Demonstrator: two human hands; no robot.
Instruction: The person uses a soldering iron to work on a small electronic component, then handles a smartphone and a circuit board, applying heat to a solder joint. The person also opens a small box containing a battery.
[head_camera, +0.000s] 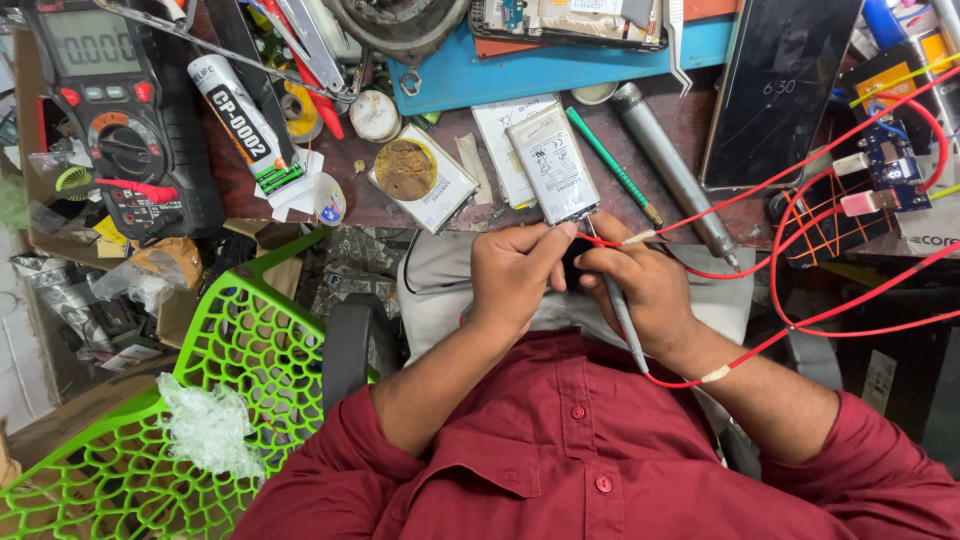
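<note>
Flat silver phone battery (553, 163) sits at the desk edge, just above the middle of the frame, lower end tipped toward both hands. Going big to small: the brown wooden workbench (400, 205) fills the top half, with a dark phone with a lit screen (778, 88) upper right, a black multimeter with a dial (112, 105) upper left, and a blue mat (560, 68) top centre. Second battery with a brown smear (423, 178) lies just left of the first.

Left hand (512, 275) pinches the battery's lower edge, fingers closed tight on it. Right hand (645, 285) is wrapped around a thin grey probe (622, 315) with a red wire (800, 320) trailing right, tip right at the battery's bottom contacts.

Looks like mid-job to me: probing seems underway, battery is out and loose, nothing reassembled yet. Can't tell if the tip is actually touching.
</note>
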